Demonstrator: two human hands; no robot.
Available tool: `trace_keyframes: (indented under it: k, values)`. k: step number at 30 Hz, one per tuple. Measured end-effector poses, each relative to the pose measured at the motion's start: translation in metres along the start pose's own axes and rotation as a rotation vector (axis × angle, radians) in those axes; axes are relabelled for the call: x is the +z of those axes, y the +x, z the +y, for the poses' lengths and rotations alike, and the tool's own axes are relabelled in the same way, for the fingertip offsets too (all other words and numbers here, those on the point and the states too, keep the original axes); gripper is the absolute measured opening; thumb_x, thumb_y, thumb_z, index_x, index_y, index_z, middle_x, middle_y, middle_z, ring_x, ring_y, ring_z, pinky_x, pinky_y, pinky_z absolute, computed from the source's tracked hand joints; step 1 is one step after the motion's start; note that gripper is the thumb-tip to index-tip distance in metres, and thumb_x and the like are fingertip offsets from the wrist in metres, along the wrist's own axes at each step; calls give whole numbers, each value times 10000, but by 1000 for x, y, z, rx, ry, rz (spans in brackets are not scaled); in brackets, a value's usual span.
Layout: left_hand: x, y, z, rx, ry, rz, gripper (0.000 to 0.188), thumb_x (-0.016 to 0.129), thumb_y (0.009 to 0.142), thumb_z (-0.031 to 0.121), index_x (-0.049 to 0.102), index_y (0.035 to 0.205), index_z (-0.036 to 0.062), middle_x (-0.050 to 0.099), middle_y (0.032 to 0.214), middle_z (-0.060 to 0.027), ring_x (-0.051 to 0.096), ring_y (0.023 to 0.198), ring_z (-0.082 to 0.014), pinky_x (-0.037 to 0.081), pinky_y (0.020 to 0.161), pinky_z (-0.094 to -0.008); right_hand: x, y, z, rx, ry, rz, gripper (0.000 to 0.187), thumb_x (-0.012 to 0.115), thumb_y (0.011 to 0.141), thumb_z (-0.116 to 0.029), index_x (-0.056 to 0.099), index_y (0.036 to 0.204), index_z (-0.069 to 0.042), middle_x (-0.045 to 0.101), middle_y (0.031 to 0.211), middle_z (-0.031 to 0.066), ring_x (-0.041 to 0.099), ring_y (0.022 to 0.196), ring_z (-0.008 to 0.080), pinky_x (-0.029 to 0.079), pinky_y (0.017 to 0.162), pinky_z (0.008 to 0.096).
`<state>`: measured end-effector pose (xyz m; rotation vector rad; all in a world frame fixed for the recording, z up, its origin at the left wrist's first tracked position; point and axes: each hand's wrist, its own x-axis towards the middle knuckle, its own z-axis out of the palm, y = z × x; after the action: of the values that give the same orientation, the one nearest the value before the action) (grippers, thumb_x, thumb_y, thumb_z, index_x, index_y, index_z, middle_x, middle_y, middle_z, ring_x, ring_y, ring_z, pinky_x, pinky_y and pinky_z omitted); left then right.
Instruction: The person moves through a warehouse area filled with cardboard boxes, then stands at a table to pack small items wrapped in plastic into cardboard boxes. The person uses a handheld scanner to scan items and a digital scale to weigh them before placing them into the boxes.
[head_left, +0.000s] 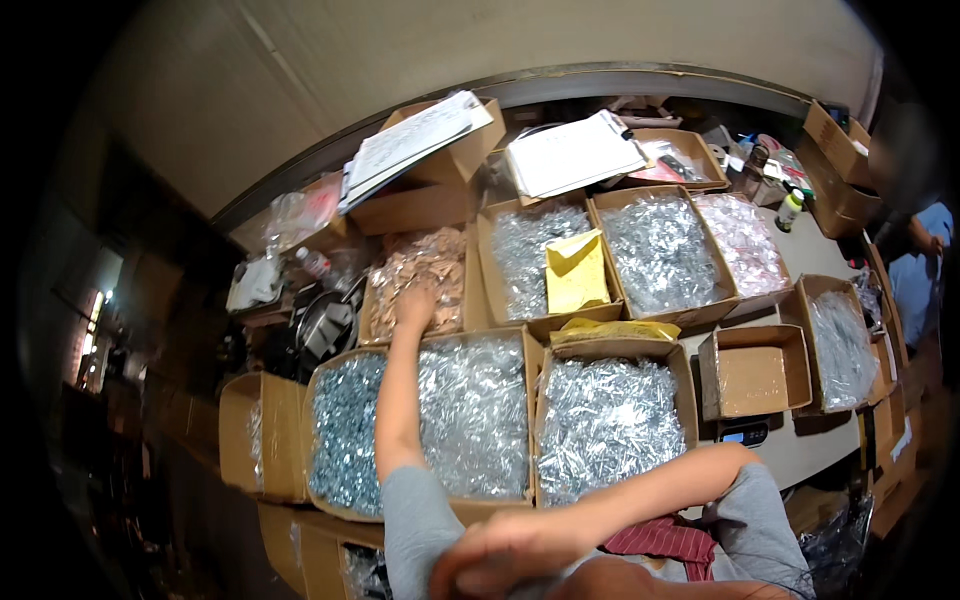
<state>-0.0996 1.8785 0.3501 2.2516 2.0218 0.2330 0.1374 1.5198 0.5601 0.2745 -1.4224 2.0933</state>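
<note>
My left arm stretches forward over the front boxes. My left hand (pixel 416 305) reaches down into a cardboard box of copper-coloured small parts in clear plastic packets (pixel 440 258). Its fingers are partly sunk among the packets, so their grip is hidden. Bent across my body at the lower edge, my right forearm leads to my right hand (pixel 505 550). That hand is blurred and its fingers look curled; whatever may be in it does not show. Under my left arm sits a box of bluish metal parts (pixel 345 430), beside a box of silvery packets (pixel 472 420).
More boxes of silvery packets (pixel 610 420) stand in front and behind, one with a yellow envelope (pixel 577 275). A small cardboard box (pixel 755 370) sits on a scale (pixel 743 435). Papers (pixel 575 155) lie across the back boxes. Another person (pixel 920 250) is at the far right.
</note>
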Motion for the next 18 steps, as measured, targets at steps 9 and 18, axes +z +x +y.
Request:
trace_keyframes:
  k: [9,18]
  values:
    - [-28,36,46,411,-683,614,275,446,834,-56,690,914,43,697,1009,-161,648,935,-328,513,806,-359,-101,-73,-8,373,-319,454,176,569,923,-26,701,1038,-15,708,849,74,652,748,131,439,1014,371]
    - [50,136,180,201,-125,286,314,611,839,297,684,1028,57,616,1108,-237,627,998,-415,514,831,-487,-241,-165,-10,409,-1028,1206,212,611,929,-135,651,1088,-1,690,944,84,642,869,159,513,773,316]
